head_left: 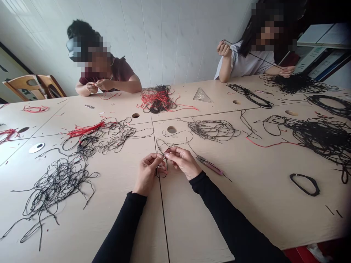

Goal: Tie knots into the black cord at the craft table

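My left hand and my right hand meet above the tabletop, their fingertips almost touching. Both pinch a thin black cord, which hangs in a small loop below them and rests on the table. The fingers hide the exact spot where they grip it. Just right of my right hand lies a pink-handled tool with a metal tip, apart from my hand. A loose tangle of black cord lies farther ahead.
Large tangles of black and red cord cover the joined tables, which have round holes. A plastic set square lies at the far side. Two co-workers sit opposite, each handling cord. A wooden chair stands at the left.
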Tool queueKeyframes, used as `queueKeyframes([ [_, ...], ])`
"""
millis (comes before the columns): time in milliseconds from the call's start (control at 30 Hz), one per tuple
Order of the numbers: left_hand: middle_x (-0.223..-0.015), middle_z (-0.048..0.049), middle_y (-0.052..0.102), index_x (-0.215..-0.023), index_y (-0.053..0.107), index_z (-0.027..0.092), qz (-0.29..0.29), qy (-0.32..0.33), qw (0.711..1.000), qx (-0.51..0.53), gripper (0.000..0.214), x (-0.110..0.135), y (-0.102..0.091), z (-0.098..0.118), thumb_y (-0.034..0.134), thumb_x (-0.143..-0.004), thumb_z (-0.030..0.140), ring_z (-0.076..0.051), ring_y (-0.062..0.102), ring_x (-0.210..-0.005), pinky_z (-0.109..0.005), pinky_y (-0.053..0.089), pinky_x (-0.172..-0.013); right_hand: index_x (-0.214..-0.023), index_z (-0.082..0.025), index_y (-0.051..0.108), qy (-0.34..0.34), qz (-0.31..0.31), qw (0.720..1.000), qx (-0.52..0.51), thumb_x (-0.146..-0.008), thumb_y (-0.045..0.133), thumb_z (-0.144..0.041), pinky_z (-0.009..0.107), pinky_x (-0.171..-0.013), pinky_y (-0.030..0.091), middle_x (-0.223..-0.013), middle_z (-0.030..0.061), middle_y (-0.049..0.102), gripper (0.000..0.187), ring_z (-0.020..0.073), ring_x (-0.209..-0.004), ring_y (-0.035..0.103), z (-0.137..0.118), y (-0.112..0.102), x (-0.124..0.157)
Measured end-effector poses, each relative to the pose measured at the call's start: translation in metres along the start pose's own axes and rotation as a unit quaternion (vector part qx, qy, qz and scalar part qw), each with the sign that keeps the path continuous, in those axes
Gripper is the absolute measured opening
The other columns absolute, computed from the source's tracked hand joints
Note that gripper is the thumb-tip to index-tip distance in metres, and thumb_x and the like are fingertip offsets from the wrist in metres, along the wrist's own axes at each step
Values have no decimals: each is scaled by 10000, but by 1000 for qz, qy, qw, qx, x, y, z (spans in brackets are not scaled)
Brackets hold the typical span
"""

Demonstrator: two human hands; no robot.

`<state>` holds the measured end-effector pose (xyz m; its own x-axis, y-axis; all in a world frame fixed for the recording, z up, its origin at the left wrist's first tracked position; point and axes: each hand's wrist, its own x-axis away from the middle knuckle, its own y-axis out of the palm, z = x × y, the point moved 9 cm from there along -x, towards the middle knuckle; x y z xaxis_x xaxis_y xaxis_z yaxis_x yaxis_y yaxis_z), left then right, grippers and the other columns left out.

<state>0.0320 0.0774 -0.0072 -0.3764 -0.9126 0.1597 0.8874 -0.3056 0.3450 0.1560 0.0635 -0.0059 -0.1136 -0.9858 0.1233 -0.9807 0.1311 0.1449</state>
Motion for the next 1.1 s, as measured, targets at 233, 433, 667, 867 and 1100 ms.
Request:
queueKeyframes([
  [233,-684,7,620,-832,628,140,13,9,1000,4,298,-2,-3,-1,760,-757,396,-102,596,-549,-225,514,-520,-844,-165,662,7,-22,1000,9,-731,674,-390,217,-456,331,-666,-12,576,252,90,-536,443,-1,5,2],
  [433,-680,-9,642,-830,645,140,33,16,999,21,290,-3,-8,-3,778,-742,383,-112,602,-585,-239,537,-556,-882,-166,670,-38,-36,997,59,-763,681,-426,255,-535,420,-753,14,638,286,128,-620,537,-9,10,3],
  [667,-752,-24,638,-737,670,125,49,29,997,45,267,-3,-9,1,812,-697,347,-103,568,-633,-231,516,-561,-965,-159,638,-81,-28,990,114,-777,684,-370,299,-648,501,-846,47,682,286,157,-685,611,-15,12,4],
  [867,-656,4,592,-730,671,130,48,29,997,45,248,-4,-10,-1,806,-708,337,-80,523,-554,-211,476,-537,-943,-152,641,-101,-15,987,127,-787,641,-305,305,-697,517,-888,66,700,219,168,-735,641,-16,11,4],
  [1100,-666,-9,589,-767,660,121,22,1,997,73,251,-4,-5,-1,742,-773,359,-92,533,-565,-220,476,-536,-932,-152,647,-110,-5,985,137,-790,599,-232,283,-688,527,-871,51,706,170,150,-718,643,-19,10,5],
])
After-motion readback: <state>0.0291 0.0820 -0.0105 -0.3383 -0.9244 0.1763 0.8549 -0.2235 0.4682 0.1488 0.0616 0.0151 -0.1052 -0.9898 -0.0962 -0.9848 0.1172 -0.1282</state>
